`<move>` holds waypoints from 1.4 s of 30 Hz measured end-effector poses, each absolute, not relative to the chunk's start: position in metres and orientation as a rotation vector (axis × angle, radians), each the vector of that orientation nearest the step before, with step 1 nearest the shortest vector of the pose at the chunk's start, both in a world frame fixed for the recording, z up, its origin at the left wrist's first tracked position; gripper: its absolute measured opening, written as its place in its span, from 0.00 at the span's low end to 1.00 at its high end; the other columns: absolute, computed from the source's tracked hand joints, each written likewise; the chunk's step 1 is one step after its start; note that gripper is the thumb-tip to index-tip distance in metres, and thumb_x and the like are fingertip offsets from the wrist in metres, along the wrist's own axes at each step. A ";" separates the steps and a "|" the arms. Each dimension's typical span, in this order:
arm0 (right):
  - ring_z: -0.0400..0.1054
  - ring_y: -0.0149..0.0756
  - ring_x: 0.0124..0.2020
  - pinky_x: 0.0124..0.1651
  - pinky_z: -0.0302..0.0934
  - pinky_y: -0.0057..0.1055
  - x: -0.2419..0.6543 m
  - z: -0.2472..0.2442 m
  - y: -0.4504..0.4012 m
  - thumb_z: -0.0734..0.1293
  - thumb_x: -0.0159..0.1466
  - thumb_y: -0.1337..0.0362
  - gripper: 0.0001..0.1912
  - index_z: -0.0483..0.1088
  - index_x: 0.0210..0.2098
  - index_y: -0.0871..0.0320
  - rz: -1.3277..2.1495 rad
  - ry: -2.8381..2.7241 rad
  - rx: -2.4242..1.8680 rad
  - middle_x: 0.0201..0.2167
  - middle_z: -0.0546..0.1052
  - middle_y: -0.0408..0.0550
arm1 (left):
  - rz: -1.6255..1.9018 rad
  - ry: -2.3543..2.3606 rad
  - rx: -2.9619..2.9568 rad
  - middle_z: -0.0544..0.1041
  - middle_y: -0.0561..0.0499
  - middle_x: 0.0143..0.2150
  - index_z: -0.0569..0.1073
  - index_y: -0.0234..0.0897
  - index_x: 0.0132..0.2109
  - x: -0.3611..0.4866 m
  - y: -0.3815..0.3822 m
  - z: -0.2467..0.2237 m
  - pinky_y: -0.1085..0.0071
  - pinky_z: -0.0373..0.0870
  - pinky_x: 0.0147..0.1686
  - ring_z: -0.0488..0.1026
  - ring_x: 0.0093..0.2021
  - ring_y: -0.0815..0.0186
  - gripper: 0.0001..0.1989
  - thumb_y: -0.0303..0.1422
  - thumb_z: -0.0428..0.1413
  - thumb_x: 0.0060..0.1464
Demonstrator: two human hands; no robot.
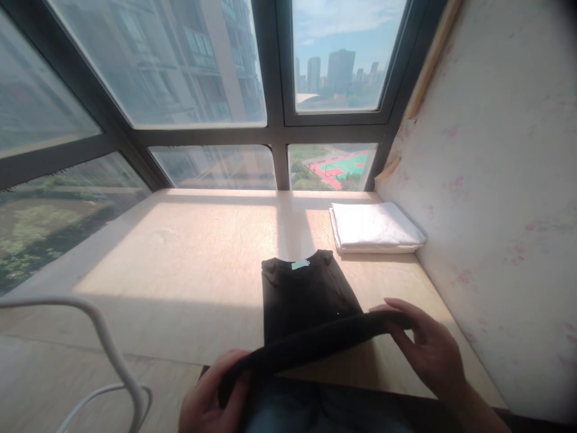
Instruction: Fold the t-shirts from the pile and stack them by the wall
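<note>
I've got the black fabric garment between and just beyond both sets of fingers, body flat, near edge lifted in a thick band. Neckline with pale green label faces the window; long axis runs from the hands toward the glass. Band lies crosswise, slanting, right end farther out. It hides part of the body behind it; label text unreadable.

My left hand: thumb and fingers clamped on the band's left end, hand cut off by the bottom edge. My right hand: thumb and fingers pinching the right end, some fingertips hidden behind it.

Dark material below the band is too dim to identify. Pale wooden surface underneath. Folded white cloth beyond the right fingers, near the floral wall. White cable left of the left fingers, cut off by the frame. Grey-framed window past everything.
</note>
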State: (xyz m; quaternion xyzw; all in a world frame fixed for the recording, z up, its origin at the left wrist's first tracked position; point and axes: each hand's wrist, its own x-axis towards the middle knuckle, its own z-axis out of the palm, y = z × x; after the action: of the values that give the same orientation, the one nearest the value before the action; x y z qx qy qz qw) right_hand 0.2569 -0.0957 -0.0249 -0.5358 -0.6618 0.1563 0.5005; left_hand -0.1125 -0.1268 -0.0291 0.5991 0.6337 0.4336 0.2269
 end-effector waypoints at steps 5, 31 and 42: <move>0.78 0.41 0.44 0.47 0.75 0.37 0.239 -0.023 0.009 0.67 0.67 0.56 0.20 0.71 0.56 0.55 0.411 -1.451 -1.322 0.47 0.81 0.51 | 1.367 1.704 1.560 0.82 0.48 0.45 0.78 0.39 0.48 -0.095 -0.034 -0.025 0.63 0.78 0.48 0.80 0.47 0.58 0.17 0.45 0.58 0.57; 0.58 0.49 0.67 0.66 0.59 0.48 0.201 -0.153 0.067 0.56 0.69 0.66 0.24 0.67 0.61 0.63 0.007 -2.026 -1.667 0.67 0.64 0.61 | 0.609 2.343 2.229 0.76 0.34 0.51 0.66 0.25 0.62 -0.060 0.041 -0.117 0.57 0.73 0.43 0.74 0.48 0.51 0.24 0.35 0.44 0.65; 0.76 0.46 0.33 0.32 0.66 0.37 0.227 -0.137 -0.023 0.62 0.67 0.57 0.09 0.71 0.39 0.55 0.313 -1.559 -2.131 0.32 0.79 0.52 | 0.688 1.597 1.255 0.83 0.42 0.41 0.75 0.35 0.42 -0.077 -0.005 -0.100 0.56 0.77 0.44 0.80 0.45 0.48 0.23 0.52 0.57 0.51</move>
State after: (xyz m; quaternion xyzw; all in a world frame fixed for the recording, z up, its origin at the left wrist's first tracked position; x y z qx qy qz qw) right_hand 0.2268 -0.0234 -0.1375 -0.7783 -0.5693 0.1145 0.2390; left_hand -0.0768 -0.0047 -0.1003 0.5139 0.6542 0.2817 0.4782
